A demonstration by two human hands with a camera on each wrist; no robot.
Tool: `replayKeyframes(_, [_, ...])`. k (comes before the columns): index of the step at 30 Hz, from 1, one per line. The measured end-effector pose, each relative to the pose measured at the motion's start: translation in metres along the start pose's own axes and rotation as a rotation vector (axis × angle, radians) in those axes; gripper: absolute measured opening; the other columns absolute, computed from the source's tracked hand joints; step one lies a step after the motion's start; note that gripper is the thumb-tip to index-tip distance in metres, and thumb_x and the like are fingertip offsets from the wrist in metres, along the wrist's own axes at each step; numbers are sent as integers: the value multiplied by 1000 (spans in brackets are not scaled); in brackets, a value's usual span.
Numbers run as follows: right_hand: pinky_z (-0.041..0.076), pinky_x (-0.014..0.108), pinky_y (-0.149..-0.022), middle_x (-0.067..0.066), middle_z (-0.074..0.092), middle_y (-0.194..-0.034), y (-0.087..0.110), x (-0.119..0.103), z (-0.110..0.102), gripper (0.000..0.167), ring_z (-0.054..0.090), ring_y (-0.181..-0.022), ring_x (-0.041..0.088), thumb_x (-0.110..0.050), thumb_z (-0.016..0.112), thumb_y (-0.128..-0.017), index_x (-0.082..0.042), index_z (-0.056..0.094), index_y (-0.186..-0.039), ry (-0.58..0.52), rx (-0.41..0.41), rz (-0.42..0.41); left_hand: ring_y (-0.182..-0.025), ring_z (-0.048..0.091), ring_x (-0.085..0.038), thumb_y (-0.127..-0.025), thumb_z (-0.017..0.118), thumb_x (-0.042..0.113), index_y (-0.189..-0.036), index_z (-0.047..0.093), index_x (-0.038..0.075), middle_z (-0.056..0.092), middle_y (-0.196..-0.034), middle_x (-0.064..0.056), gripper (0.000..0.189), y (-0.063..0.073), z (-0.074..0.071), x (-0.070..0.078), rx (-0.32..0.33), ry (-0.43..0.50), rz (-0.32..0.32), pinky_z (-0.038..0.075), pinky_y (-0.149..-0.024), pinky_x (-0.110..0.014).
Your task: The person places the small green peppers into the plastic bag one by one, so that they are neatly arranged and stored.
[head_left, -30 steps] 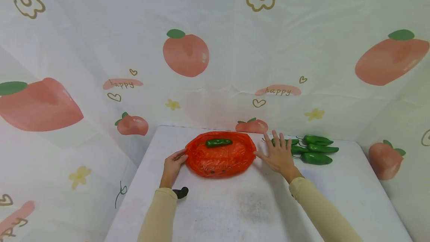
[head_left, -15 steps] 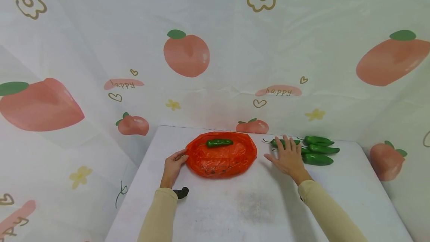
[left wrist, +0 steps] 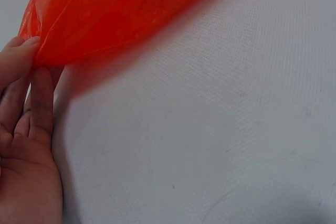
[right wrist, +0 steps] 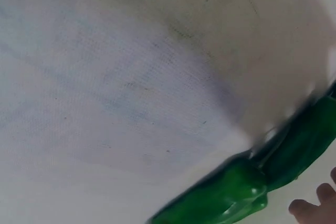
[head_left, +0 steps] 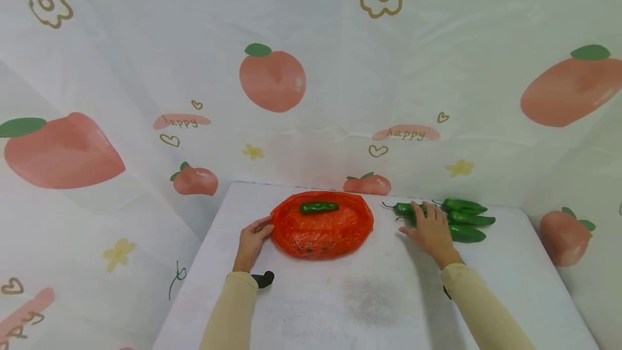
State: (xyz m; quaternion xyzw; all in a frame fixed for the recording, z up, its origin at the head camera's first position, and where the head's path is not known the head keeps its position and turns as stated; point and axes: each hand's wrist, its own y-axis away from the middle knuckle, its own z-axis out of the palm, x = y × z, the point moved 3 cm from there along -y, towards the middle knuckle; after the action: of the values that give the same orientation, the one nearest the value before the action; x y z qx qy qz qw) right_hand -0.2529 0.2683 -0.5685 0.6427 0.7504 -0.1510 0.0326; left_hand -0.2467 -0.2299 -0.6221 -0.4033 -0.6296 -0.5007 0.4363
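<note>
An open red plastic bag [head_left: 311,231] lies spread on the table, with one green pepper [head_left: 319,207] inside near its far side. My left hand [head_left: 251,242] pinches the bag's left edge between thumb and fingers, as the left wrist view shows on the red film [left wrist: 115,19]. Over to the right, my right hand [head_left: 432,231] hovers above several green peppers [head_left: 471,219], its fingers slightly bent and spread, partly covering the nearest ones. The right wrist view has a glossy green pepper [right wrist: 215,195] at the bottom, with fingertips [right wrist: 315,208] beside it.
The white table [head_left: 335,307] ends at a wall sheet [head_left: 330,145] printed with peaches and flowers. A black curved piece [head_left: 264,279] shows at my left wrist. The peppers lie near the table's back right.
My right hand has left the bag's right edge and moved right, over the peppers, its fingers now more bent. My left hand stays at the bag's left edge.
</note>
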Motion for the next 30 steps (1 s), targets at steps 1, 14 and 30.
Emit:
replayKeyframes(1, [32, 75, -112, 37, 40, -145, 0, 1, 0, 81, 38, -131, 61, -40, 79, -87, -1, 42, -148, -1, 12, -3, -132, 60, -22, -97, 71, 23, -135, 67, 15, 64, -142, -10, 39, 0, 0, 0, -3, -1, 8, 54, -105, -25])
replayKeyframes(14, [44, 73, -94, 37, 49, -134, 4, 14, -2, 70, 45, -121, 60, -22, 87, -79, 1, 54, -136, -80, 138, 4, -132, 61, -22, -97, 71, 22, -135, 67, 15, 64, -142, -10, 39, 1, 1, 1, -5, 0, 9, 54, -104, -25])
replayKeyframes(30, [44, 72, -94, 40, 49, -128, 9, 26, 1, 51, 46, -117, 60, -10, 78, -87, 8, 56, -129, -124, 94, 53, -132, 61, -23, -97, 71, 21, -135, 68, 14, 65, -141, -10, 38, 1, 1, 1, 8, -9, -1, 54, -104, -24])
